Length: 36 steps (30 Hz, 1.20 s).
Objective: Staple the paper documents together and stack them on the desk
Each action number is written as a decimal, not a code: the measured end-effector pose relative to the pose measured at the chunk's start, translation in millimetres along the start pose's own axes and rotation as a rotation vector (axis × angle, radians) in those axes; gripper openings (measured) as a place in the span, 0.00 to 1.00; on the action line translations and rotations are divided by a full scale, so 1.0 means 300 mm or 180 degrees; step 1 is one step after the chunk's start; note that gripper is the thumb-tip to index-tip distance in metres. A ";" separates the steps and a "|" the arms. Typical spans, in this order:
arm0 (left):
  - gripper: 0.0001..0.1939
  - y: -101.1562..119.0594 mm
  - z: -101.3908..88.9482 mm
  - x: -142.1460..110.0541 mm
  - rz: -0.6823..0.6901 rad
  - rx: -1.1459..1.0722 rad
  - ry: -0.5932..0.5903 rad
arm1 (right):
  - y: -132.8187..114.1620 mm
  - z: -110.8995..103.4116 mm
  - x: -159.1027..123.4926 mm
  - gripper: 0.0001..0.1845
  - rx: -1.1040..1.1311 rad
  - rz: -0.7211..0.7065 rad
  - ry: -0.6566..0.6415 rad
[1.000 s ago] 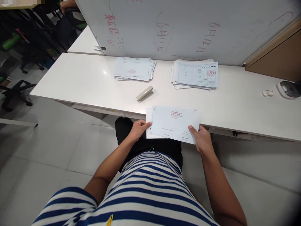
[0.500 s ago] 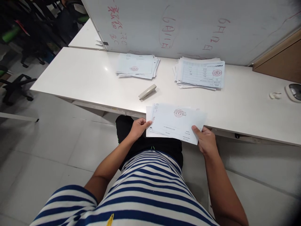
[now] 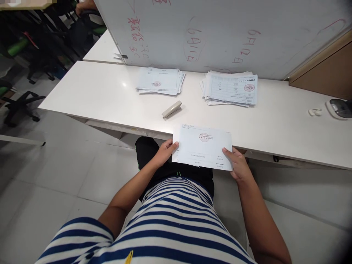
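Between my hands is a small set of printed paper sheets (image 3: 203,148) with a red round stamp, held over my lap at the desk's front edge. My left hand (image 3: 166,152) pinches the left edge, thumb on top. At the right edge, my right hand (image 3: 238,161) grips the sheets with its thumb on top and fingers beneath. A grey stapler (image 3: 172,109) lies on the desk just beyond the papers. Farther back are a left paper stack (image 3: 159,81) and a right paper stack (image 3: 231,89), both with red stamps.
The white desk (image 3: 90,95) runs across the view, with a whiteboard (image 3: 220,33) with red writing standing along its back. On the right are a small white object (image 3: 315,112), a white-and-dark device (image 3: 339,109) and a brown panel (image 3: 324,69). Office chairs (image 3: 23,106) stand at left.
The sheets in my hands were fanned apart sideways; now their edges lie nearly in line. My right hand has come slightly inward. The stapler and stacks stay in place on the desk.
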State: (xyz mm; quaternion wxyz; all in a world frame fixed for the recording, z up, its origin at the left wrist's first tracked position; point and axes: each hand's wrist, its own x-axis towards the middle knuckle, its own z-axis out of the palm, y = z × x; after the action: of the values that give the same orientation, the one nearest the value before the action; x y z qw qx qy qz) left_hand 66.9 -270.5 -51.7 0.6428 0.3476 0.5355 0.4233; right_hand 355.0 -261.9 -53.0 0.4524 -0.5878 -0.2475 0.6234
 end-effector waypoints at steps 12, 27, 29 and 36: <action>0.28 0.055 0.044 -0.001 0.0473 0.0386 -0.0586 | -0.050 -0.024 -0.005 0.29 -0.0553 -0.0378 -0.0264; 0.21 0.289 0.032 0.205 0.1454 0.1191 -0.0169 | -0.187 0.159 0.097 0.28 -0.1172 -0.1855 0.0092; 0.21 0.278 0.022 0.214 0.1451 0.1148 -0.0228 | -0.183 0.151 0.107 0.25 -0.1099 -0.1973 -0.0068; 0.33 0.269 0.009 0.236 0.1486 0.0870 -0.0372 | -0.214 0.153 0.089 0.29 -0.1077 -0.2024 -0.0656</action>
State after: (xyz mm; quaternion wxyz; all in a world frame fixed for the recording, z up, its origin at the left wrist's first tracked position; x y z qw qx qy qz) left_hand 60.4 -173.4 -6.6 0.5048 0.5689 0.4551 0.4631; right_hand 331.3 -198.7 -4.0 0.4926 -0.4822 -0.5613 0.4579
